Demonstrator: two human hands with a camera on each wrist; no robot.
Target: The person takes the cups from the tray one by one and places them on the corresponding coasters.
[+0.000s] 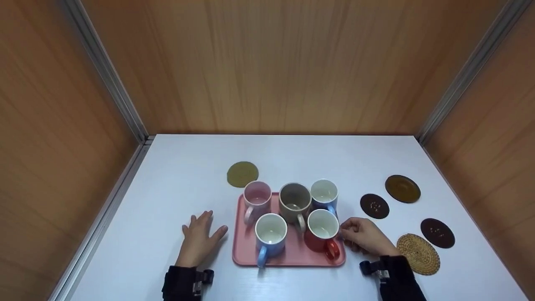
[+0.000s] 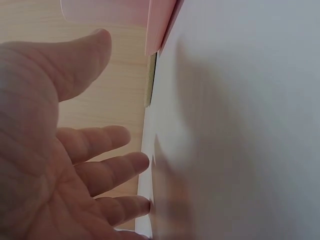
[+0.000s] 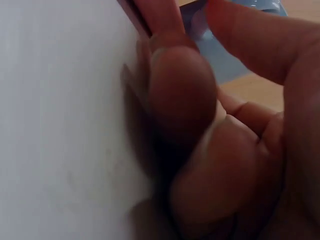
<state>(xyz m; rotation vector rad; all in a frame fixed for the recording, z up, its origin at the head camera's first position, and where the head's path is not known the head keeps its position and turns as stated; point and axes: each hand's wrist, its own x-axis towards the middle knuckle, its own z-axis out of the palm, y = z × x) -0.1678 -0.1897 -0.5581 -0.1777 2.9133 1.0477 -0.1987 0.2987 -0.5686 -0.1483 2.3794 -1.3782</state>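
Observation:
A pink tray (image 1: 292,260) lies on the white table and carries several mugs. At its back stand a pink mug (image 1: 255,204), a grey mug (image 1: 288,213) and a white-and-blue mug (image 1: 324,194). In front are a light blue mug (image 1: 273,247) and a red mug (image 1: 316,243). My right hand (image 1: 368,236) pinches the tray's right edge beside the red mug, fingers curled low by the tabletop in the right wrist view. Left of the tray, my left hand (image 1: 198,242) is spread with nothing in it, its thumb pointing toward the tray.
Behind the tray lies an olive round coaster (image 1: 242,174). To the right are a brown disc (image 1: 402,189), two dark coasters (image 1: 374,206) and a woven coaster (image 1: 419,254), the last close by the right wrist. Wooden panels (image 1: 267,67) enclose the table's back and sides.

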